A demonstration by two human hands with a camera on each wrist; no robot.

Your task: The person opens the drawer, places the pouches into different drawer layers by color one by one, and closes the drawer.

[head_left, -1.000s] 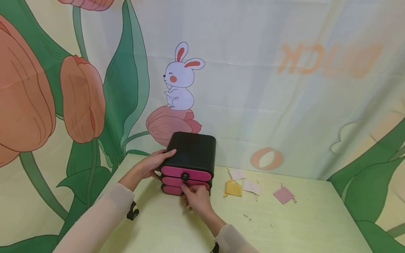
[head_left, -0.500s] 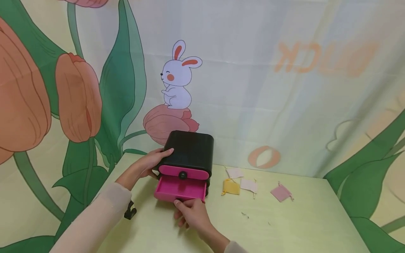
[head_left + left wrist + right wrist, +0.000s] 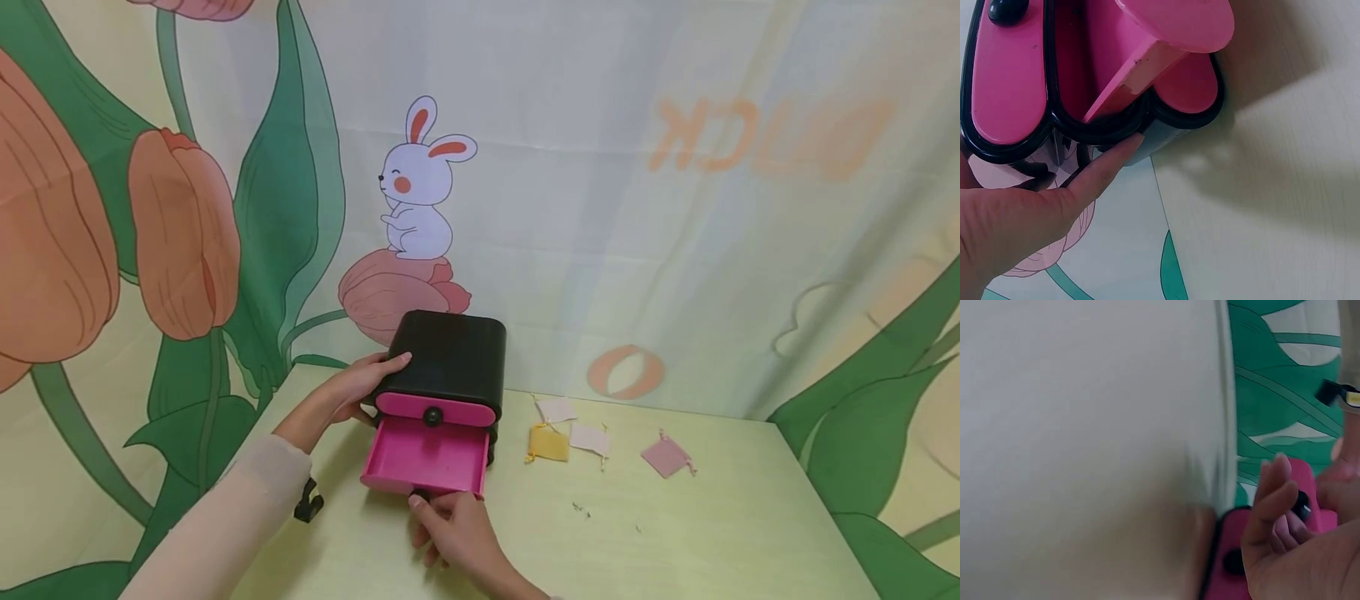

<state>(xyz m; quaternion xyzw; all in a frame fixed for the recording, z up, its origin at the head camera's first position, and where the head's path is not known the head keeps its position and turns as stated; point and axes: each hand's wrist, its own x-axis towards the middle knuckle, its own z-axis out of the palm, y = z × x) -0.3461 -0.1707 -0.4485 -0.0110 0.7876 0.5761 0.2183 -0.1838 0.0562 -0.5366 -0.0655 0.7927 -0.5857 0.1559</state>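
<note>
At lower centre, my right grip (image 3: 459,532) pinched the knob (image 3: 422,493) of the extended drawer (image 3: 429,454). Left of centre, my left grip (image 3: 362,385) clasped the black cabinet (image 3: 452,354).

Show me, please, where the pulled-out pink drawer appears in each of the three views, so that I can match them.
Head: the pulled-out pink drawer is below and left of centre, under the shut top drawer.
Left wrist: the pulled-out pink drawer is near the middle of the top edge, partly cut off.
Right wrist: the pulled-out pink drawer is at lower right, partly behind the right hand.
Shared landmark: the printed backdrop with green leaves.
</note>
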